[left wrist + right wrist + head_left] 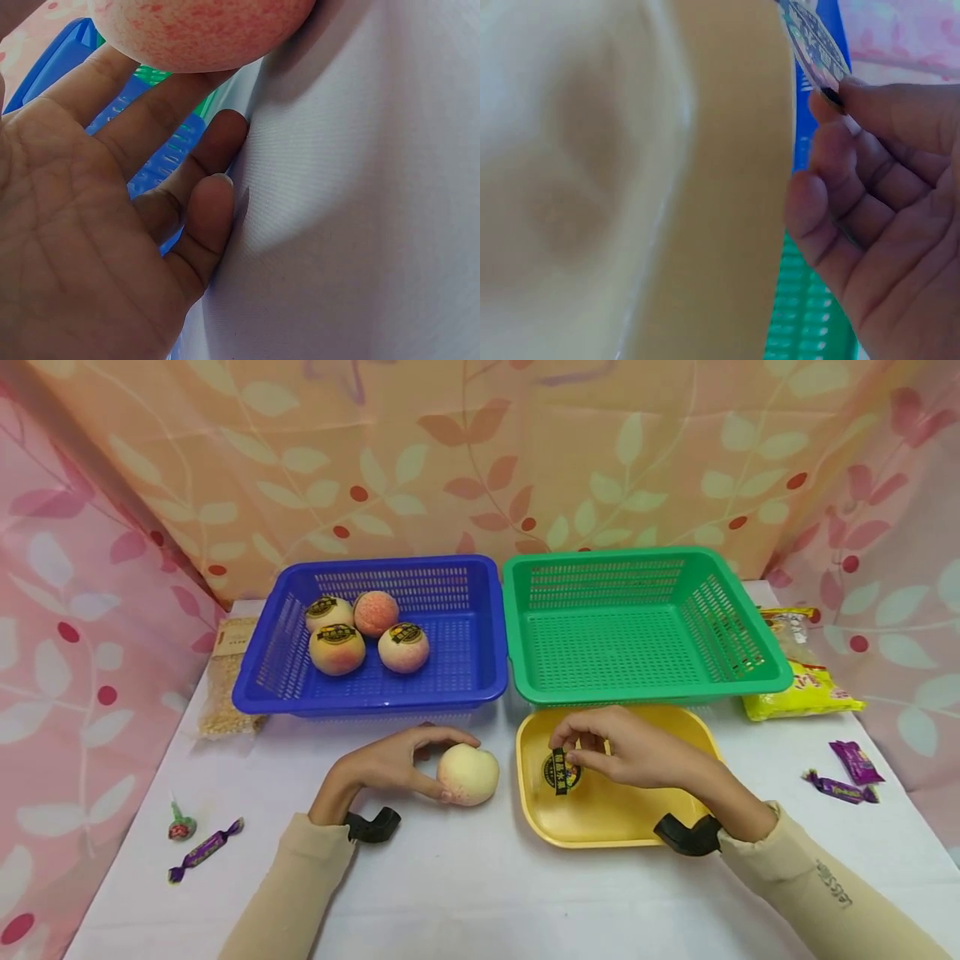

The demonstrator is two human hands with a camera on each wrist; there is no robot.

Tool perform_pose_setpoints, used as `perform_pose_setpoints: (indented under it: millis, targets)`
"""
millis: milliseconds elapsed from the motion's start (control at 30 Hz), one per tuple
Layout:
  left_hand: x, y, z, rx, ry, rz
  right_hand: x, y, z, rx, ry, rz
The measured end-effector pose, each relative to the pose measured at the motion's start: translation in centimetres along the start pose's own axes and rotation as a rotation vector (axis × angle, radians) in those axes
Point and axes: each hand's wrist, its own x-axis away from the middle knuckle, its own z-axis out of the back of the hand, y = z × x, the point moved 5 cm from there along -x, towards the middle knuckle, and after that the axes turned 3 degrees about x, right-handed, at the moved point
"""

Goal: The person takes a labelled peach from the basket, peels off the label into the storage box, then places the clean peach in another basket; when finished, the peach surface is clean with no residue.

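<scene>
My left hand [393, 766] grips a pale peach [471, 775] with a pink blush between thumb and fingers, close over the white tabletop. From the left wrist view, the reddish side of the peach [210, 37] shows at the fingertips, while the last two fingers curl beside the cloth. My right hand [641, 749] pinches a black and gold fruit sticker [560, 771] by its edge, over the yellow tray [600, 828]. Seen edge-on in the right wrist view, the sticker [816, 49] stands out between thumb and index finger.
Behind my left hand, a blue basket [457, 647] holds several peaches [337, 650], most with stickers. A green basket [611, 652] adjoins it. Bagged food [225, 681] lies at left and a yellow packet [802, 693] at right. Purple-wrapped candies [855, 764] lie near the right edge.
</scene>
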Motion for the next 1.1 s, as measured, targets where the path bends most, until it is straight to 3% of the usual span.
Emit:
perform_pose_setpoints:
  millis: [433,600,800,1100]
  targets:
    - [0.0,-0.3,-0.1,-0.006,0.002,-0.002,-0.5,3.7,-1.9,-0.158,-0.236,-0.143]
    - [0.0,-0.2,-0.2,0.008,-0.001,-0.014,-0.6,3.8,-2.2,-0.082,-0.261,-0.146]
    - [-0.1,-0.1,-0.3,0.012,-0.004,-0.012,-0.1,3.5,-1.6,0.104,-0.218,-0.108]
    - [0.1,-0.1,-0.2,-0.002,0.006,-0.005,0.2,3.0,-1.2,0.248,-0.182,-0.067]
